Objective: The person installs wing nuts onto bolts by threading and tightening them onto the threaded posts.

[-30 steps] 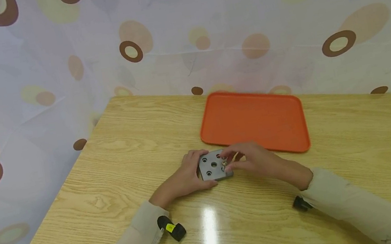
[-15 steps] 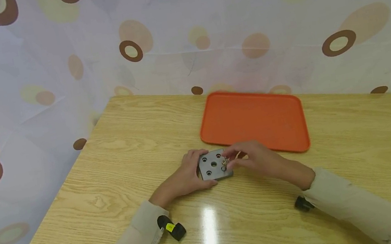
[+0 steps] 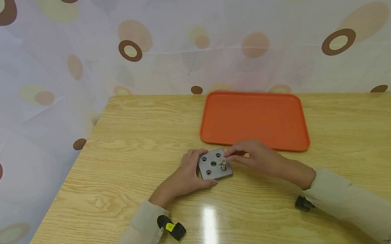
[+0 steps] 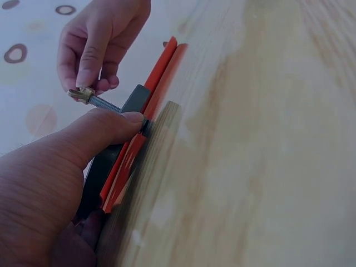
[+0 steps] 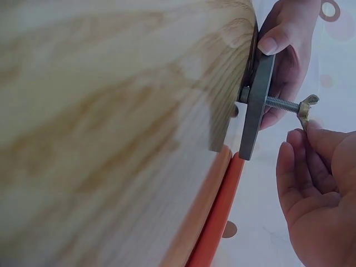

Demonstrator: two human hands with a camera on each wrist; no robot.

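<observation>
A grey square metal plate (image 3: pixel 211 175) with several round holes lies near the middle of the table. My left hand (image 3: pixel 188 176) grips it from the left, thumb on the near edge and fingers along the far edge. A threaded bolt (image 5: pixel 282 104) passes through one hole and stands out from the plate's upper face. At its free end sits a brass-coloured wing nut (image 5: pixel 304 109), a stretch of bare thread between nut and plate. The thumb and fingers of my right hand (image 3: pixel 259 161) pinch one wing of this nut.
Behind the plate and to its right lies an orange tray (image 3: pixel 252 117) on the wooden table (image 3: pixel 136 135). A patterned cloth (image 3: pixel 172 70) hangs behind the table's back edge. Each forearm carries a dark wrist camera (image 3: pixel 174 230) at the sleeve.
My right fingers have shifted slightly around the wing nut and now lie more to its right, leaving nut and bolt more visible. The left hand and plate keep their place.
</observation>
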